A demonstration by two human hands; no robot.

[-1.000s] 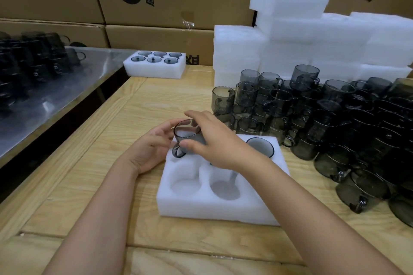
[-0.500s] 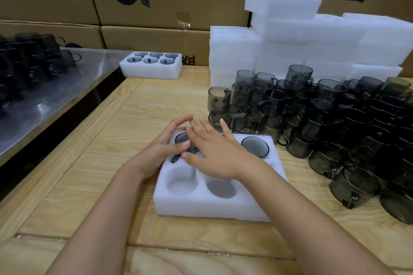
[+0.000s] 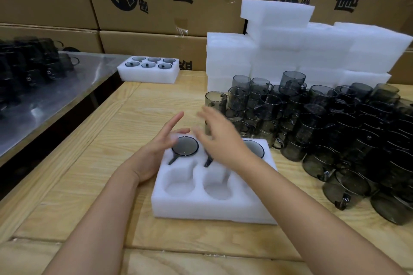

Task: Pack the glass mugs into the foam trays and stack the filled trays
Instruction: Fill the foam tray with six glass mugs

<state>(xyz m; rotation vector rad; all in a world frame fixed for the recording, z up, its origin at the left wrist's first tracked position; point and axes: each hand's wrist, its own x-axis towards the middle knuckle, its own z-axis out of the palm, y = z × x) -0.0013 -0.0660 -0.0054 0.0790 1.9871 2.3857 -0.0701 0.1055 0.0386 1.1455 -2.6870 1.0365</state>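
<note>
The wooden table [image 3: 93, 163] runs wide and bare to my left and toward me. On the right a crowd of loose smoky mugs [image 3: 324, 123] presses close to the foam tray [image 3: 201, 210], whose long side lies across me. Its near row of pockets is empty. The far-left mug [image 3: 185, 145] sits sunk mouth-up, handle pointing toward me and left. My left hand [image 3: 154, 152] hangs spread, fingers loose, beside that mug. My right hand [image 3: 220, 138], blurred, is splayed above the middle pocket, gripping nothing
</note>
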